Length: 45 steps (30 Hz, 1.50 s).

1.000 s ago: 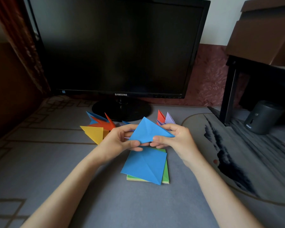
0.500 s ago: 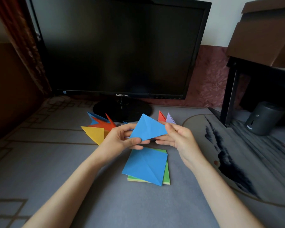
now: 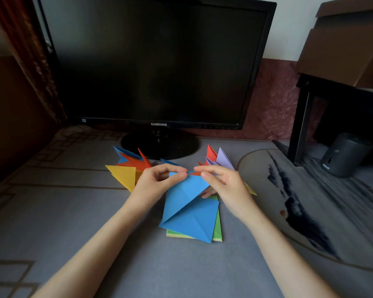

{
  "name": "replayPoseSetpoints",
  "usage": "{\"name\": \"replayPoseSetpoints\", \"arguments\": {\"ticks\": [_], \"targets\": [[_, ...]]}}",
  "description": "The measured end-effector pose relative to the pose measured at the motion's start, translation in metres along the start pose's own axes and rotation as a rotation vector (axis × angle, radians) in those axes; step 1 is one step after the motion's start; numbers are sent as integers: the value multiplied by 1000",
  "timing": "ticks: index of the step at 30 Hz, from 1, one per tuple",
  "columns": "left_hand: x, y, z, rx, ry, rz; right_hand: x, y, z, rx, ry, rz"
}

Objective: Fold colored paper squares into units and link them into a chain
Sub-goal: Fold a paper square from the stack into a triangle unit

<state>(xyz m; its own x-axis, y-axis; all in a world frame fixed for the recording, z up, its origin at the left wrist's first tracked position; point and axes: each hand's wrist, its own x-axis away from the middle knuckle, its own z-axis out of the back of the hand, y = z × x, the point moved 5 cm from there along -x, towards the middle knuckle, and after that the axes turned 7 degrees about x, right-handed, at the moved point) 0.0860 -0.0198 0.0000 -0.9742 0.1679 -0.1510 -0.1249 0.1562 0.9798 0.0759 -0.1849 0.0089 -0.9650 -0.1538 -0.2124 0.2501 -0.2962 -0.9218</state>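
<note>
I hold a blue folded paper (image 3: 182, 193) up over the desk, its long point hanging down toward me. My left hand (image 3: 157, 182) pinches its top left corner between thumb and forefinger. My right hand (image 3: 223, 184) pinches the top right edge, with fingers behind the sheet. Under it lies a stack of paper squares (image 3: 216, 230), a creased blue sheet (image 3: 194, 222) on top of green ones. Behind my hands sits a chain of folded units: yellow (image 3: 123, 175), orange-red (image 3: 134, 162), blue, red (image 3: 210, 152) and lilac (image 3: 223, 158) points.
A black monitor (image 3: 157, 61) on a round foot (image 3: 159, 145) stands just behind the paper. A round patterned mat (image 3: 310, 201) lies at the right, with a black stand leg (image 3: 297, 125) and a dark cylinder (image 3: 342, 153) beyond it. Grey desk cover (image 3: 63, 211) stretches left and toward me.
The blue paper has swung from pointing up and away to hanging point-down toward me. Both hands shifted their pinch to its top edge, fingertips close together.
</note>
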Motion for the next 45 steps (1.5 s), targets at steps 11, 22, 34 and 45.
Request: {"name": "replayPoseSetpoints", "arguments": {"ticks": [11, 22, 34, 45], "targets": [[-3, -2, 14, 154, 216, 11, 6, -9, -8, -12, -115, 122], [1, -2, -2, 365, 108, 128, 3, -9, -8, -6, 71, 198], [6, 1, -15, 193, -58, 117, -3, 5, 9, -445, 195, -41], [6, 12, -9, 196, 35, 10, 0, -4, 3, -216, 131, 7]]}}
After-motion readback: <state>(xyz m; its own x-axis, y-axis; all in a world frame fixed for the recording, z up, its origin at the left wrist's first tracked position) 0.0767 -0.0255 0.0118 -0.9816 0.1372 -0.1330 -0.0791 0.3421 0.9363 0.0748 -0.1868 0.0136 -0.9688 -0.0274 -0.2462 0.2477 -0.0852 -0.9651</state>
